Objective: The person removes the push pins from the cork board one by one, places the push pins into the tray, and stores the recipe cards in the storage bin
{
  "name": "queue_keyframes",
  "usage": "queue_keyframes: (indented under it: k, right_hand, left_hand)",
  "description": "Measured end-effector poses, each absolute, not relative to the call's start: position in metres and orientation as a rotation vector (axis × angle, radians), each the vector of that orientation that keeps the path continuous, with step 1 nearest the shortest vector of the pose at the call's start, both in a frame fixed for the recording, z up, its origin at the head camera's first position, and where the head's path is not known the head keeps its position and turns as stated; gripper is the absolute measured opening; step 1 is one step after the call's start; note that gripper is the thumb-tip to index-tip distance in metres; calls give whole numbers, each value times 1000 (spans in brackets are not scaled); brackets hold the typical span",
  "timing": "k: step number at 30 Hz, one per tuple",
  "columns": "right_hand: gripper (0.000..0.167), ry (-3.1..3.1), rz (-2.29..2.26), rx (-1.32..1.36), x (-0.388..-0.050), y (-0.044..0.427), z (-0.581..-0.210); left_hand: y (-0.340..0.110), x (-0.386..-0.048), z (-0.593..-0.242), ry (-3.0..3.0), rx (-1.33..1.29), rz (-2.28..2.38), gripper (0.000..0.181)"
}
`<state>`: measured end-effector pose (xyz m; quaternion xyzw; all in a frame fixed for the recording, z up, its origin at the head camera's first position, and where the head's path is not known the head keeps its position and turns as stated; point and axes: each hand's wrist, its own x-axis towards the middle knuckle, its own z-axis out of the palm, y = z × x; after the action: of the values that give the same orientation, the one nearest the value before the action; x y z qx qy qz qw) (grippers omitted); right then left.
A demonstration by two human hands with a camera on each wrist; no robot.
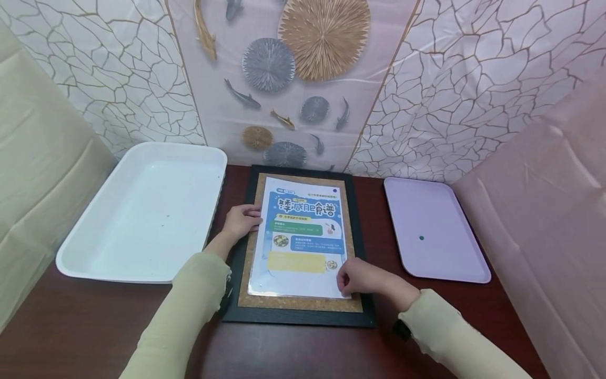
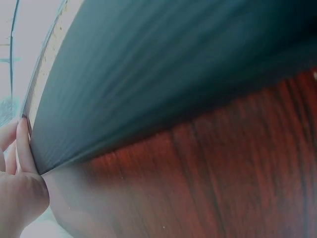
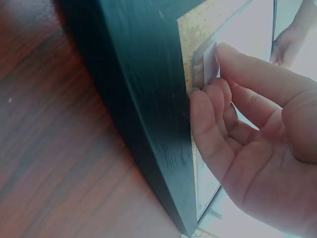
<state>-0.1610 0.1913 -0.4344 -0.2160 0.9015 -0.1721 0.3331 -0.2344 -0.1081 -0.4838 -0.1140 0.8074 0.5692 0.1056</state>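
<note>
A laminated poster [image 1: 303, 281] with Chinese print lies on a cork board [image 1: 246, 301] in a black frame [image 1: 298, 316]. A small dark round pushpin [image 1: 334, 190] sits in the poster's upper right corner. My left hand [image 1: 240, 221] rests at the poster's left edge, fingers fairly straight and touching it. In the left wrist view, the fingers [image 2: 25, 144] lie along the frame's inner side. At the lower right, my right hand [image 1: 361, 276] pinches the poster's corner between thumb and fingers, as the right wrist view shows with the poster corner [image 3: 211, 62].
On the left stands a large white tray [image 1: 142, 210] with tiny dark specks in it. A pale purple tray [image 1: 433, 210] lies on the right, holding a small green round pushpin [image 1: 421, 238]. Patterned cloth [image 1: 284, 121] hangs behind the dark wooden table [image 1: 265, 352].
</note>
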Motion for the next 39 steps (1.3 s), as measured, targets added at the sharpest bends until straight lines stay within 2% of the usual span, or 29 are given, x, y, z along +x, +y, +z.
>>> queue_keyframes:
  k: [24, 32, 39]
  right_hand:
    - [16, 2144, -414, -585, -170, 191, -419]
    - [6, 2198, -667, -628, -171, 218, -428]
    - [11, 2387, -934, -419, -187, 253, -414]
  left_hand:
    - [-110, -235, -477, 2389, -348, 1679, 43]
    - [-105, -230, -486, 2367, -363, 1683, 44]
    - [-105, -231, -488, 2387, -354, 1681, 43]
